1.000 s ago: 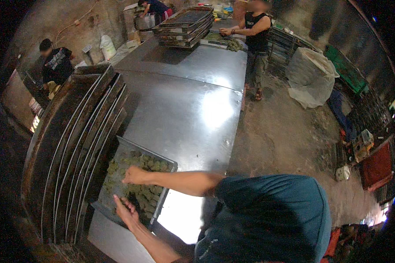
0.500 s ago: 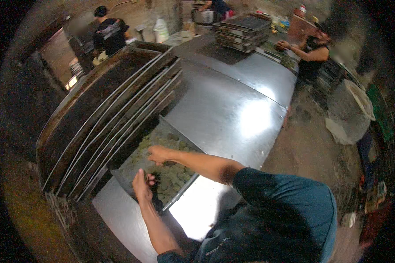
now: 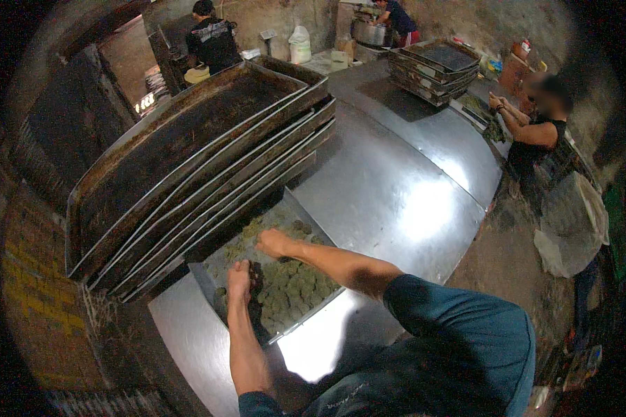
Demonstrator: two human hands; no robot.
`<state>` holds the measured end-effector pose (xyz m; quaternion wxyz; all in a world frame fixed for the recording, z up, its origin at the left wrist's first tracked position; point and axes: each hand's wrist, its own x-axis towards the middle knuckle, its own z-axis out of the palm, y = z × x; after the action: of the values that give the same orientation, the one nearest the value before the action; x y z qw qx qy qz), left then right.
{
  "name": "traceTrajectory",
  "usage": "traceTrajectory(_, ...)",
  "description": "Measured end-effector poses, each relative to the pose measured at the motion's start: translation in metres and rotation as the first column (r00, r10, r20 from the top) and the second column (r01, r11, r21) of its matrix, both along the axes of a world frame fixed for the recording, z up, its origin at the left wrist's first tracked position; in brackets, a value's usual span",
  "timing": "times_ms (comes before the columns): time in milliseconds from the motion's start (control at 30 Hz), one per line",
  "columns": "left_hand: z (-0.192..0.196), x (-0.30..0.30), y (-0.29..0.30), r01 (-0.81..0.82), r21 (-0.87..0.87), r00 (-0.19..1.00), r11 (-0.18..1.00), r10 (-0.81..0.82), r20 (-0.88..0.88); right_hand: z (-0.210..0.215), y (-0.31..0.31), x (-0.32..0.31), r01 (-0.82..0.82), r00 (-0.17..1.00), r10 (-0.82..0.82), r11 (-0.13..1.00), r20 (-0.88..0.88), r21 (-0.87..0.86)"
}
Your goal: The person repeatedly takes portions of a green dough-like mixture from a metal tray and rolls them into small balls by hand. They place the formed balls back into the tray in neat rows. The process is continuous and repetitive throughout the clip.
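A shallow metal tray [image 3: 300, 206] lies on the table, covered with several greenish-brown lumps [image 3: 295, 288] of a soft, crumbly mass. Above the tray's left part, my left hand [image 3: 239, 278] is closed, its fingers curled in. Just beyond it, to the right, my right hand [image 3: 274, 243] is also closed, knuckles up, low over loose bits of the same mass [image 3: 247, 233]. Whatever either hand has in its fingers is hidden from this angle.
A tall stack of dark, worn baking trays [image 3: 188, 146] stands directly behind the tray. The shiny metal table [image 3: 368, 174] runs away to the right. Farther off are another tray stack [image 3: 435, 73], a co-worker [image 3: 535, 132] at right, and two people by the back wall.
The whole view has shifted, so the scene sits lower and farther right. My left hand's fingers, partly spread before, are now curled in. My right hand stays closed over the tray.
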<state>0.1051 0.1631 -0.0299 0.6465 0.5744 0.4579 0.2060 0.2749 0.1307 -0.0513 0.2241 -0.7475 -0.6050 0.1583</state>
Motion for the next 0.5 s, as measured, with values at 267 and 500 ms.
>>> traceTrajectory(267,-0.066,-0.011,0.046,0.127,0.755,0.880,0.644,0.278,-0.385,0.069,-0.011,-0.020,0.104,0.989,-0.116,0.985,-0.087,-0.137)
traceTrajectory(500,0.010,-0.004,0.010,-0.086,0.041,0.994,0.995,0.083,0.069,0.005,0.004,0.008,-0.028,1.000,0.028,0.999,0.009,0.032)
